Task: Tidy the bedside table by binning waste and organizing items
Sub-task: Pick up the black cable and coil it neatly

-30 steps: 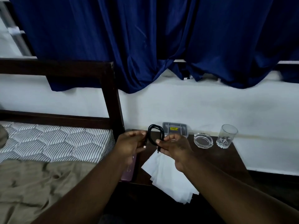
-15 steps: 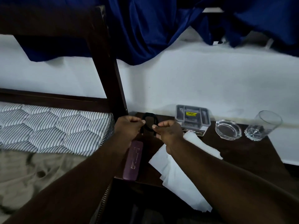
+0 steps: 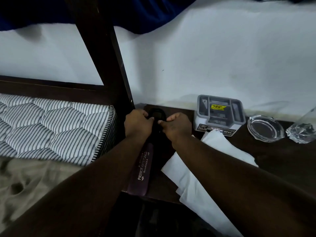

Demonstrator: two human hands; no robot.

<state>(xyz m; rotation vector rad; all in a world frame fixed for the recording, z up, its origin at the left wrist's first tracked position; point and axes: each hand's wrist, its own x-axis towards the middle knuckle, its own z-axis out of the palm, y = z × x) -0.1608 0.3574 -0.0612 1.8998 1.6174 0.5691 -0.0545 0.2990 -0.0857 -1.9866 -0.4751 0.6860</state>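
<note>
Cable coil (image 3: 156,115), black, is at the back-left corner of the surface (image 3: 273,156), just beside the bedpost (image 3: 109,65). My left hand (image 3: 136,124) and right hand (image 3: 177,129) both pinch it, fingers curled, one per side. Both hands sit just past the purple case (image 3: 142,170).

The cable (image 3: 156,113) pinched between the left hand (image 3: 137,124) and the right hand (image 3: 177,128) was black. Just on the person's side of that grip lay a maroon case (image 3: 142,170) with pale lettering. Right of the grip, the paper sheets (image 3: 196,170) were white. The organiser box (image 3: 219,112) was grey, with a yellow sticker and a black-and-white label. Farther right, the ashtray (image 3: 265,128) and tumbler (image 3: 302,132) were colourless clear glass. The table (image 3: 282,154) under the grip was dark brown, like the bedpost (image 3: 102,48) above it. Left of the grip, the mattress (image 3: 51,130) was white with thin dark stripes, quilted in hexagons, and the sheet (image 3: 34,182) was plain khaki. High above, the curtain (image 3: 145,16) was deep blue against a white wall (image 3: 222,57).
</note>
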